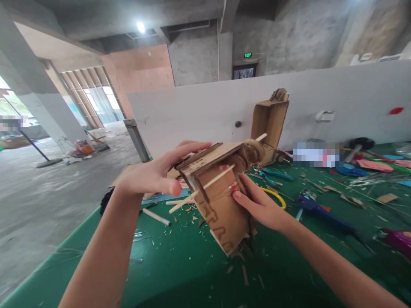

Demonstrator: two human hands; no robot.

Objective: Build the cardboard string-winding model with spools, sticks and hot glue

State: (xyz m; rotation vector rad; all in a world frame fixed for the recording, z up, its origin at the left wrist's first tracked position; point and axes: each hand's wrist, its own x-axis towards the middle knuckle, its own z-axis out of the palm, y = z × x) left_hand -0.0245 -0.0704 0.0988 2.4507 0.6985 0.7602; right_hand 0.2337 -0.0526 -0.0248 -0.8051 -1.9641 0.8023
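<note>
Right hand pinching its right side, the cardboard box is held tilted over the green table, its wooden stick slanted down-left beneath the spread left hand's thumb.

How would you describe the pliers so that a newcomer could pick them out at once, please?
Start at the green table and find the right hand holding the cardboard box. Just beyond that hand, past the curved yellow piece, lie the pliers. Their teal handles set them apart from that yellow piece and the dark blue tool.
</note>
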